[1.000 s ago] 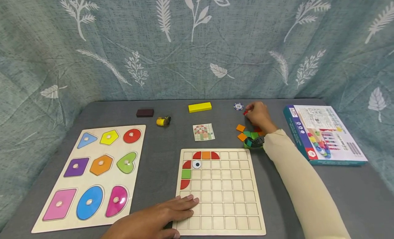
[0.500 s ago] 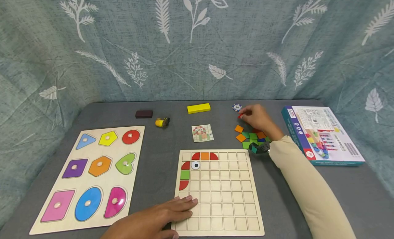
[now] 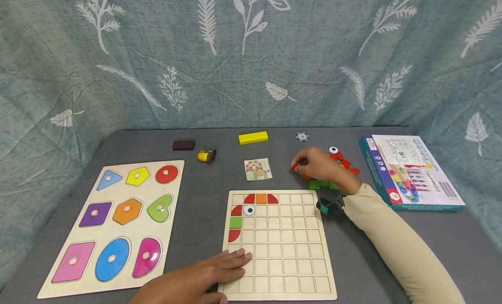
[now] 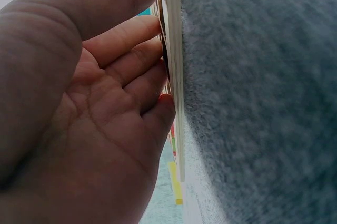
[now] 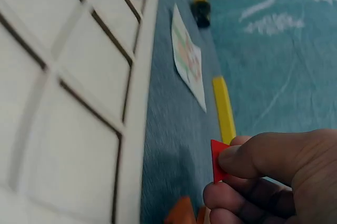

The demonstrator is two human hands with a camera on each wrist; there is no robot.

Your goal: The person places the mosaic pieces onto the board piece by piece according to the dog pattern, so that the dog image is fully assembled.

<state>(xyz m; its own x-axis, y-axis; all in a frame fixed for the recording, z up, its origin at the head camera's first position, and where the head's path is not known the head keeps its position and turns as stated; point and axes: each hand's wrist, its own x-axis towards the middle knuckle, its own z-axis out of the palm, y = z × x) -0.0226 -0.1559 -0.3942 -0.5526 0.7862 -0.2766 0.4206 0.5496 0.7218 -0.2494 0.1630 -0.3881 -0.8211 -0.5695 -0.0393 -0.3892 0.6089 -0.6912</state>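
Note:
My right hand [image 3: 317, 164] pinches a small red tile [image 5: 217, 159] between thumb and fingers, above the near side of the tile pile. My left hand [image 3: 208, 275] lies with extended fingers on the lower left corner of the wooden grid board [image 3: 290, 256]. In the left wrist view, the left fingertips touch the board's edge [image 4: 176, 76]. Set in the board's upper left cells are red quarter-round tiles [image 3: 234, 235], an orange square tile [image 3: 260, 198], a green square tile [image 3: 235, 222] and a round eye tile [image 3: 249, 210]. Part of the pile is hidden behind the right hand.
Loose green tiles [image 3: 319, 184] and red tiles [image 3: 340, 158] lie around the right hand. A pattern card [image 3: 258, 169] sits behind the board. The knobbed shape puzzle [image 3: 157, 247] is at left, a box [image 3: 415, 173] at right. A yellow block [image 3: 253, 138] and poker chip [image 3: 302, 136] stand behind.
My right hand has come nearer and to the left with the red tile, from beside the poker chip to over the pile's left side. The left hand stays on the board.

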